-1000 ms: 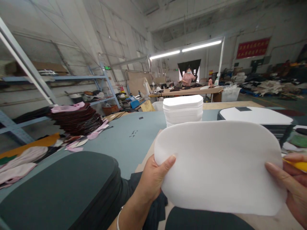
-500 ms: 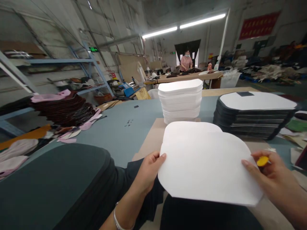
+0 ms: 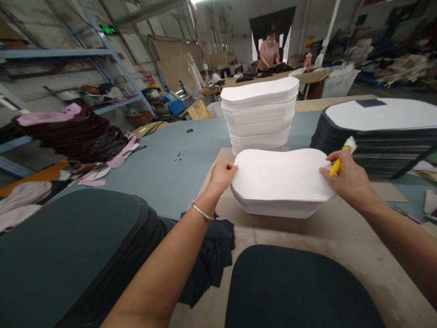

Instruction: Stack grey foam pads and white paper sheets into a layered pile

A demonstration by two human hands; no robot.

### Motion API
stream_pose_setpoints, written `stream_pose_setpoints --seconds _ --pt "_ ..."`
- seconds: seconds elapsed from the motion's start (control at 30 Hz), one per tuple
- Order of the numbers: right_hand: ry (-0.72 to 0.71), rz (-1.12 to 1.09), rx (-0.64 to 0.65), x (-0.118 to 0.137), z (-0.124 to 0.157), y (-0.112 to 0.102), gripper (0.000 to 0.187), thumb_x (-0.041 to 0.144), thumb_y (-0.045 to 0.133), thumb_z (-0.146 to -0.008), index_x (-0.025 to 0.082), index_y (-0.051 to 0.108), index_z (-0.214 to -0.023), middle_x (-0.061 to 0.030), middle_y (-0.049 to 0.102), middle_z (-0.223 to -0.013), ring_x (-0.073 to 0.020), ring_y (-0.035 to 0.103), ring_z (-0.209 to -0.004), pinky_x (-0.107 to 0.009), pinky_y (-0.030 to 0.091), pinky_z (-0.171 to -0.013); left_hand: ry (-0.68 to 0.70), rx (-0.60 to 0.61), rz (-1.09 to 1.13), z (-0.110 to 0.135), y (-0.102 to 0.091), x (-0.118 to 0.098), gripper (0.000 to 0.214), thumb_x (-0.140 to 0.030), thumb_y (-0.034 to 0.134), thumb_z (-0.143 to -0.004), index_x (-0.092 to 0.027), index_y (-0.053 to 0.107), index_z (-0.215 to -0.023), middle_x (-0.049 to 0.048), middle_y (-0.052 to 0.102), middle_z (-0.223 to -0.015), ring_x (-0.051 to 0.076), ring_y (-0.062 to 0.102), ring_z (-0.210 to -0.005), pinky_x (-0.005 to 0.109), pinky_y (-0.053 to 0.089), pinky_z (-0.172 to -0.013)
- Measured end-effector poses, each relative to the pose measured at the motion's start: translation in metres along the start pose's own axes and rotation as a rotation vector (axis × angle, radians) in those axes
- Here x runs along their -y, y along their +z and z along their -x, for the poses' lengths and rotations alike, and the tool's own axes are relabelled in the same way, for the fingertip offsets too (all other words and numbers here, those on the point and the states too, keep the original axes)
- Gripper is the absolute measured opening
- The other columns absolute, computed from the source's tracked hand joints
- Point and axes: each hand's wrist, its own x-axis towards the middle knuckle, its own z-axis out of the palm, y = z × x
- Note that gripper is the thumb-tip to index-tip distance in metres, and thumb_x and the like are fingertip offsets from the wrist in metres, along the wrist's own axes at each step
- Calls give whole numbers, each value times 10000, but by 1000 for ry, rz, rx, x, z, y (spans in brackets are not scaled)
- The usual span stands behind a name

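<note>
A white rounded sheet [image 3: 282,175] lies over a low stack of white sheets [image 3: 276,208], its edges roughly matching theirs. My left hand [image 3: 222,176] pinches the sheet's left edge between thumb and fingers. At the right edge, my right hand [image 3: 350,180] grips the sheet and also keeps hold of a brush [image 3: 336,167] with a yellow handle and white bristles pointing up. Closer to me, a dark green rounded panel [image 3: 300,291] lies flat on brown board [image 3: 259,237], with neither hand touching it.
Behind stands a taller white stack [image 3: 259,118]. A dark stack topped with white [image 3: 378,146] is at right, and a big dark green stack [image 3: 75,246] at near left beside crumpled dark cloth [image 3: 218,250]. A co-worker [image 3: 269,53] stands at a far table.
Both hands have carried the white sheet away from me, from above the dark panel to over the low white stack. The dark panel shows more now; the view has tipped down.
</note>
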Motion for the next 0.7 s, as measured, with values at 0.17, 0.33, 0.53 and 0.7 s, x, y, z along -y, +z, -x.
stream_pose_setpoints --seconds 0.17,0.33,0.53,0.7 --pt "8 58 45 5 2 -6 351 431 624 -853 270 509 -1143 -91 663 -907 -271 616 -766 -357 429 -720 17 -8 -118 -2 -2 2 225 -289 647 -806 -200 574 -612 5 577 -614 174 556 -676 274 410 -639" --pt "-8 134 77 11 3 -6 380 433 611 -878 264 481 -1193 -100 668 -933 -280 626 -789 -357 413 -739 30 -17 -198 -1 -1 4 209 -257 617 -814 -200 567 -619 13 590 -632 179 562 -683 288 419 -659" --pt "-59 256 73 11 3 -2 396 450 571 -915 259 476 -1248 -140 690 -993 -277 597 -732 -361 342 -674 59 -39 -284 0 -1 1 207 -268 647 -827 -200 558 -652 33 641 -706 189 582 -733 301 435 -721" --pt "-71 375 61 12 10 -17 459 582 539 -950 247 520 -1264 -190 697 -1136 -306 634 -804 -371 311 -660 51 -85 -323 10 -9 -2 192 -370 672 -882 -190 612 -857 60 676 -838 202 587 -808 315 444 -800"
